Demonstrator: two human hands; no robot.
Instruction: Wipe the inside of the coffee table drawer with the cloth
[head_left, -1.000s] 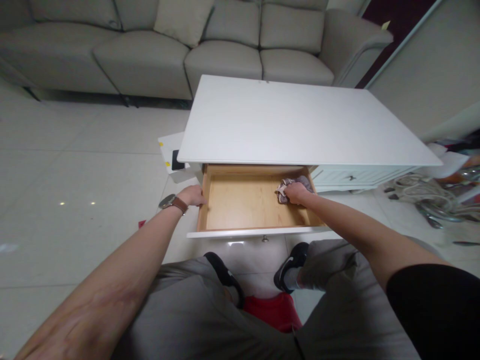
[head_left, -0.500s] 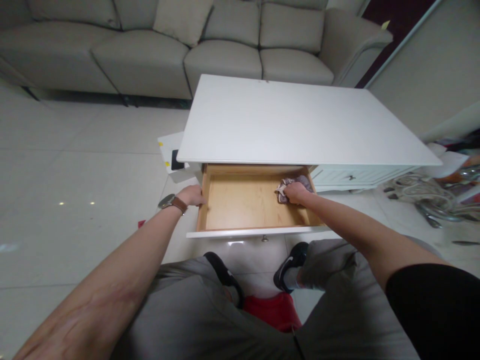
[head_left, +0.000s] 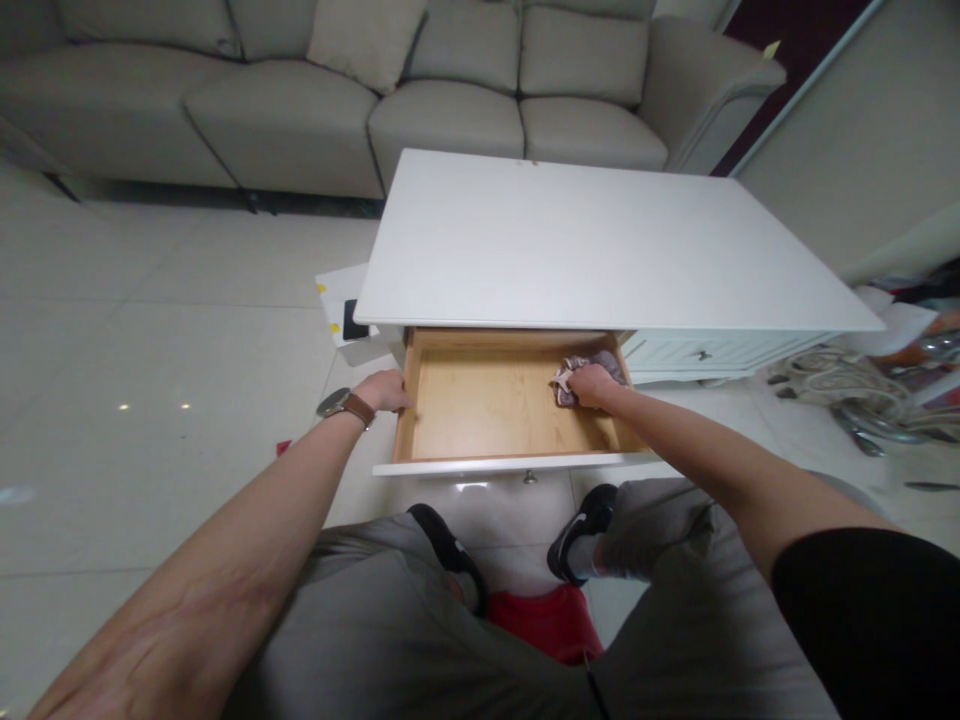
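A wooden drawer with a white front is pulled out of the white coffee table. My left hand is closed on the drawer's left side wall, with a brown-strapped watch on the wrist. Inside the drawer, at its right end, my right hand holds a crumpled patterned cloth against the bottom. Part of the cloth sticks out behind the fingers. A small round knob sits on the drawer front.
Beyond the table stands a grey sofa. A white box with a black phone-like item is at the table's left. A second, shut drawer is at right, near coiled hoses. A red stool-like object lies below.
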